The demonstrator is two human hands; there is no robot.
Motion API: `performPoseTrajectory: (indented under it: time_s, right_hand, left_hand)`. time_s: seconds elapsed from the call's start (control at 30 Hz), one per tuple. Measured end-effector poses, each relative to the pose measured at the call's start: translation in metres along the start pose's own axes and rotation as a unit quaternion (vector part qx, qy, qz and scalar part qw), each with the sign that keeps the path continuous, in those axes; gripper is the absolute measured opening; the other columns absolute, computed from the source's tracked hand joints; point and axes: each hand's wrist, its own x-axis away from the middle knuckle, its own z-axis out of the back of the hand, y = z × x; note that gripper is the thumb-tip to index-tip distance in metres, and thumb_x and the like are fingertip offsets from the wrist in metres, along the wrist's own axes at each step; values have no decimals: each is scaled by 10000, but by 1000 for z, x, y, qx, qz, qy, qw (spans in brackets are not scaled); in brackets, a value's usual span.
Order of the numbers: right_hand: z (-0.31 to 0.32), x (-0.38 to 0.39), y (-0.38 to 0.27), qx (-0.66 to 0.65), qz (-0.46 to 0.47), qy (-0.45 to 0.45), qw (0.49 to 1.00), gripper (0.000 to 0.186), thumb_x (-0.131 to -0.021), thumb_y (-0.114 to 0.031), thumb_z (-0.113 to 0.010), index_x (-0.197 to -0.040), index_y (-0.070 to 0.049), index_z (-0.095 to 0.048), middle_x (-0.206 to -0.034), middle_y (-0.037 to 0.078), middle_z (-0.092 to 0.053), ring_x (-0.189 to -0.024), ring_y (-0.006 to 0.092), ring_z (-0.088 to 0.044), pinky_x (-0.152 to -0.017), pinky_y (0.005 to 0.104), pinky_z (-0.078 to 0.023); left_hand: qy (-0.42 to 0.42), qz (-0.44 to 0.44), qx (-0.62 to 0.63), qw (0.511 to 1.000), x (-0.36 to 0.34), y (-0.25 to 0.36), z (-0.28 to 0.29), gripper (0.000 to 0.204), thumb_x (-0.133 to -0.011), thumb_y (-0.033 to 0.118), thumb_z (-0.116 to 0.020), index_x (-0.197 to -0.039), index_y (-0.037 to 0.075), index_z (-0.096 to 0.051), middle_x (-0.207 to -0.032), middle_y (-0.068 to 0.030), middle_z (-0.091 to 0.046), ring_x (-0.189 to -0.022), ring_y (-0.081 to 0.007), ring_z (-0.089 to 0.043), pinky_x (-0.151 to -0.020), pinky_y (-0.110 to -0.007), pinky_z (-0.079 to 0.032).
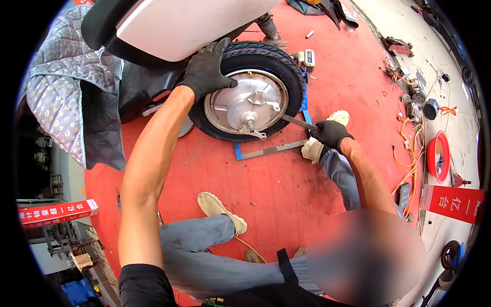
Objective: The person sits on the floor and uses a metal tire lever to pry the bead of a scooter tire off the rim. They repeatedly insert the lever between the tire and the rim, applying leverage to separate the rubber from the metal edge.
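Note:
A scooter's rear wheel, with a black tyre and a silver hub motor, lies over a blue metal stand on the red floor. My left hand, in a black glove, presses flat on the tyre's upper left side beside the white body panel. My right hand, also gloved in black, grips the handle of a long metal wrench whose far end reaches the axle nut at the hub's centre. My two legs in grey trousers and pale shoes stretch out under the wheel.
A grey quilted cover hangs over the scooter at the left. Orange cables, small tools and parts lie along the right, with a red bowl and a red sign. A red box sits lower left.

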Motion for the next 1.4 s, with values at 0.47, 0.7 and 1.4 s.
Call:
performPoseTrajectory:
  time_s: [0.47, 0.7, 1.4]
  right_hand:
    - [16, -43, 47, -6, 56, 24, 998, 284, -953, -414, -678, -1014, -151, -766, -912, 121, -756, -874, 322, -720, -784, 449, -535]
    - [66, -6, 48, 104, 106, 107, 983, 343, -898, -491, -663, -979, -175, -770, -913, 119, -746, -885, 370, -705, -771, 486, -553]
    - [-113, 464, 207, -551, -271, 397, 683, 324, -1076, -317, -485, -1166, -74, -680, -757, 51, -641, -508, 118, -526, -451, 285, -417]
  left_hand:
    - [134, 18, 34, 990, 18, -3, -22, 1016, -709, 394, -874, -1541, 38, -413, -1459, -242, -537, -1329, -422, -519, -1137, -481, -414]
    - [151, 59, 166, 973, 60, -22, -50, 992, -765, 301, -868, -1550, -13, -349, -1473, -281, -497, -1349, -425, -503, -1151, -481, -395]
    - [-74, 118, 178, 974, 81, -37, -18, 1069, -822, 288, -809, -1623, -10, -166, -1533, -302, -453, -1364, -407, -521, -1099, -444, -465]
